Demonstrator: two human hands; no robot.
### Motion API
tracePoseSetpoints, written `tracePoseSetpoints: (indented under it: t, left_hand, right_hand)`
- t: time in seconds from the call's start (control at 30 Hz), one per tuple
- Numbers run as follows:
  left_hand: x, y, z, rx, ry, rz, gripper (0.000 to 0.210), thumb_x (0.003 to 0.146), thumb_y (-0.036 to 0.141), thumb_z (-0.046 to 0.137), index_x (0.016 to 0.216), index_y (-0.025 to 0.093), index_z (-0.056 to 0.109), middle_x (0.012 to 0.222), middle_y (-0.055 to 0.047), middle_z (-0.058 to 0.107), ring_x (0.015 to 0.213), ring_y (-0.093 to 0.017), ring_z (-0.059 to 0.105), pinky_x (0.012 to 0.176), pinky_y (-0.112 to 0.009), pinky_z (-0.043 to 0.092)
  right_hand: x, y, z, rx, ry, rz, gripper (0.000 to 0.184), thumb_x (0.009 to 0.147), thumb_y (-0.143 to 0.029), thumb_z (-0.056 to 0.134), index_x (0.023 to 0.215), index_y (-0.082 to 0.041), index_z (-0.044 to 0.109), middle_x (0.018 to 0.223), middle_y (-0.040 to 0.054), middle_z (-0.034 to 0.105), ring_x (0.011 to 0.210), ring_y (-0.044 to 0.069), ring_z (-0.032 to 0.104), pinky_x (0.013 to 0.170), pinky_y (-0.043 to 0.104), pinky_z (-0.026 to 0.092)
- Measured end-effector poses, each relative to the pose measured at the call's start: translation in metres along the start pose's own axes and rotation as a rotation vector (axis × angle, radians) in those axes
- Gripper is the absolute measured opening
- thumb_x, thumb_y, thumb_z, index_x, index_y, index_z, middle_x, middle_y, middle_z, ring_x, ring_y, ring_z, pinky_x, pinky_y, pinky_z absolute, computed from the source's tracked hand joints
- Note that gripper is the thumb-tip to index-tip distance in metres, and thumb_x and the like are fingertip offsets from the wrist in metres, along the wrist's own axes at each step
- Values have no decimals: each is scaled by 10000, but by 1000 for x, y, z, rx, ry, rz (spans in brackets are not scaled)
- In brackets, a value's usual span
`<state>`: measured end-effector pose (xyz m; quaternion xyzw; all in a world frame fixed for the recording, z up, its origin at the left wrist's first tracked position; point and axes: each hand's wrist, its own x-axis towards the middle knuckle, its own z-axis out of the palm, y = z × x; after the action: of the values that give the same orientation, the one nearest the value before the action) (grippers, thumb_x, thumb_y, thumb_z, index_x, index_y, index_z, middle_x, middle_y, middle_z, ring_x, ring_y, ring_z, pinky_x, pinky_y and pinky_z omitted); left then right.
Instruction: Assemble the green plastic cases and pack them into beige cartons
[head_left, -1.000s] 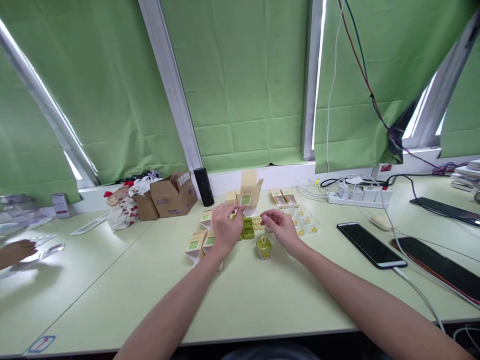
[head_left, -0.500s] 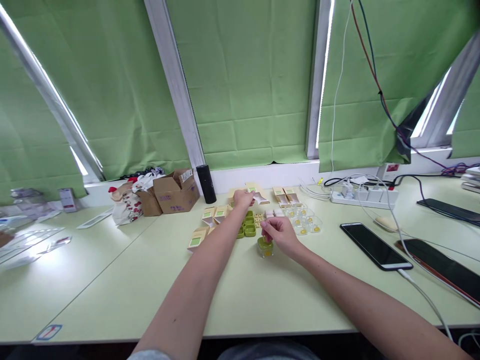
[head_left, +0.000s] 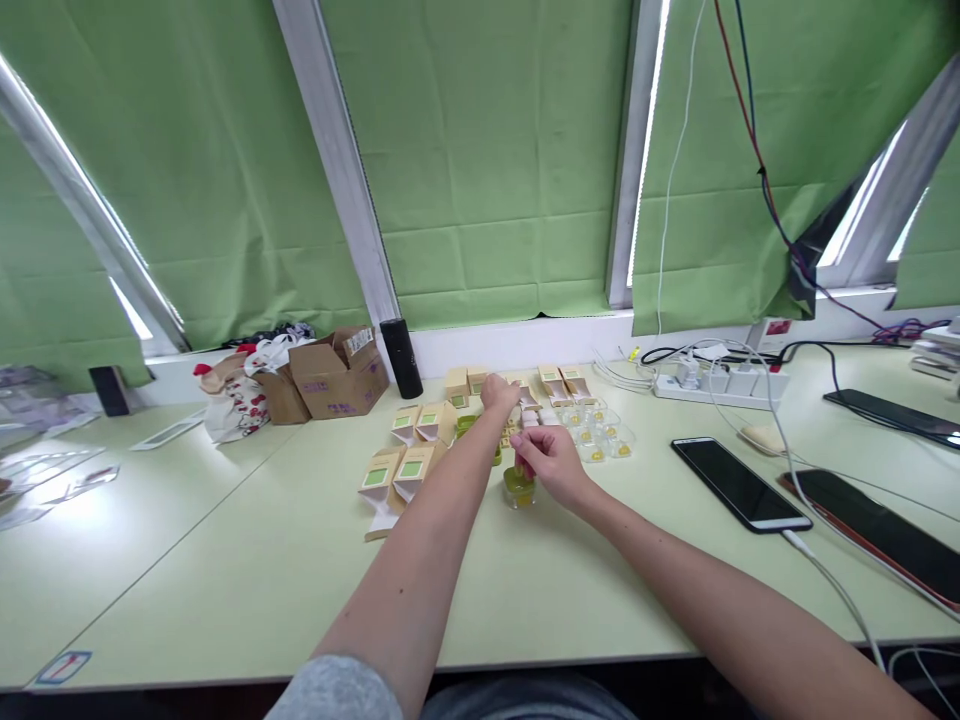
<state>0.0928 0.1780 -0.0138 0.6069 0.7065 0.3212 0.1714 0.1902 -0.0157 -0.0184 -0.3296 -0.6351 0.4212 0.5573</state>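
Note:
My right hand point(head_left: 553, 464) has its fingertips pinched together right above a green cup point(head_left: 519, 484) that sits in a small clear container; whatever they hold is too small to make out. My left hand point(head_left: 498, 393) reaches farther out, by an open kraft carton point(head_left: 528, 394) at the back, its fingers turned away and hidden. Under the left wrist are several green cups point(head_left: 465, 424), partly covered by the arm. Between the hands lie small tan pieces point(head_left: 505, 436) and pale pink-white blocks point(head_left: 550, 416). Clear containers with yellow centres point(head_left: 598, 432) stand right of the right hand.
Several kraft cartons with green labels point(head_left: 376, 478) stand left of my forearm. Further back are a cardboard box point(head_left: 339, 376), a black cylinder point(head_left: 401, 360) and a cloth bag point(head_left: 236, 405). On the right lie a phone point(head_left: 739, 482), a power strip point(head_left: 720, 386) and loose cables.
My left hand has shifted right along the back row of cartons, its fingers now out of sight. The right hand stays at the green cup. The view has turned slightly right.

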Motion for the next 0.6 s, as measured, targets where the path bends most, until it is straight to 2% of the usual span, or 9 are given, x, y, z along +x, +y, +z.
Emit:
tracePoseSetpoints:
  t: [0.07, 0.17, 0.3, 0.47, 0.6]
  left_hand:
    - [-1, -1, -1, 12, 8, 21, 282, 893, 288, 790, 1144, 159, 782, 1237, -166, 795, 1220, -289, 732, 976, -319, 539]
    - [-2, -4, -1, 26, -24, 61, 231, 817, 197, 789, 1046, 206, 819, 1193, -118, 826, 1160, -256, 754, 935, -290, 537]
    - [-3, -5, 5, 57, -60, 77, 244, 789, 189, 771, 1019, 237, 836, 1170, -112, 833, 1120, -275, 763, 937, -337, 537]
    - [-3, 3, 12, 104, -65, 104, 288, 793, 202, 768, 1074, 230, 825, 1208, -138, 818, 1252, -326, 704, 1054, -407, 475]
    - [-3, 11, 16, 130, -78, 125, 290, 789, 204, 767, 1075, 220, 814, 1240, -150, 802, 1352, -365, 623, 1086, -444, 436]
  right_hand:
    - [1, 0, -1, 1, 12, -2, 549, 842, -660, 725, 528, -226, 605, 446, 1, 535, 427, 134, 451, 463, 281, 360]
    - [2, 0, -1, 4, 19, -3, 535, 833, -664, 731, 542, -228, 620, 439, -5, 528, 421, 137, 456, 457, 281, 369]
    - [2, 1, -2, 0, 12, -5, 531, 837, -664, 728, 548, -230, 626, 442, -5, 528, 417, 138, 461, 454, 282, 376]
    - [3, 4, -2, -3, 15, -6, 526, 841, -662, 723, 564, -225, 633, 447, -9, 527, 421, 133, 455, 461, 277, 371]
    - [4, 6, -4, -12, 34, -15, 505, 846, -638, 723, 577, -219, 635, 459, -14, 523, 431, 128, 453, 469, 271, 362]
